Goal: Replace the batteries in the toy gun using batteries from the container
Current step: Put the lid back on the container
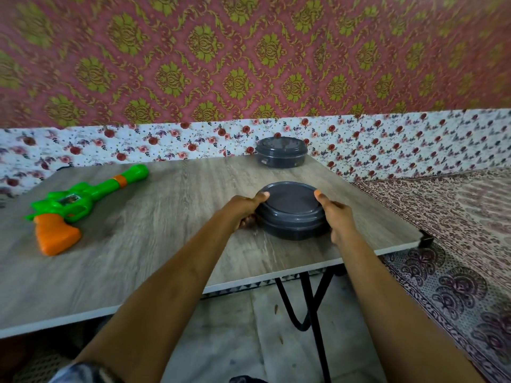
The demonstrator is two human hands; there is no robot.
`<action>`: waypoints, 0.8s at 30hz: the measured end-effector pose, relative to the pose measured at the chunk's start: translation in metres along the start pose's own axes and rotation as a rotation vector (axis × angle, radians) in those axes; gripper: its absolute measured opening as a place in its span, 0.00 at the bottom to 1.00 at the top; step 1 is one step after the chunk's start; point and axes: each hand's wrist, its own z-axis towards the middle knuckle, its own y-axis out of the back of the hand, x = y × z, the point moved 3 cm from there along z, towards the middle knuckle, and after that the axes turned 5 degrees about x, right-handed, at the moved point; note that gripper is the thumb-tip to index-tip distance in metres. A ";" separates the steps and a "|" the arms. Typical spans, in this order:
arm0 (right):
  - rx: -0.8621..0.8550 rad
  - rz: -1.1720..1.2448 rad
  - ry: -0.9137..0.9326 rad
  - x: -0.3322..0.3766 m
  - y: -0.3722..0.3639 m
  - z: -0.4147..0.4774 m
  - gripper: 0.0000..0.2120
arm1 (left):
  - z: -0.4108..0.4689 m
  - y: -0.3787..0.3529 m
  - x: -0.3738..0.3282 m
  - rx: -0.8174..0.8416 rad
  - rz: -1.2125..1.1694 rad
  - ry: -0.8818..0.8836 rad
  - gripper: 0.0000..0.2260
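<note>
The grey container (293, 230) stands on the table (166, 217), close to its near right edge, with the lid (290, 201) on. If the lid releases suddenly, the container may jump and spill over that edge (what is inside is hidden). The left hand (243, 210) and the right hand (336, 217) grip its two sides, thumbs on the lid rim. The toy gun (83, 200) lies well apart, on the left.

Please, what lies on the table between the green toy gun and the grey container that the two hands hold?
Nothing but bare tabletop until the left hand, which grips the near container; the head view shows it.
</note>
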 end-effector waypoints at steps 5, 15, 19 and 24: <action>-0.023 0.126 -0.052 -0.001 -0.013 -0.021 0.28 | -0.011 0.008 0.005 0.004 -0.205 0.020 0.22; 0.058 0.166 0.020 0.001 -0.081 -0.056 0.13 | -0.025 0.071 0.018 0.016 -0.553 -0.029 0.20; 0.093 0.143 0.024 0.000 -0.115 -0.058 0.14 | -0.028 0.102 0.020 -0.031 -0.588 -0.032 0.16; 0.164 0.107 0.013 -0.002 -0.152 -0.042 0.15 | -0.003 0.135 0.041 -0.077 -0.680 -0.021 0.20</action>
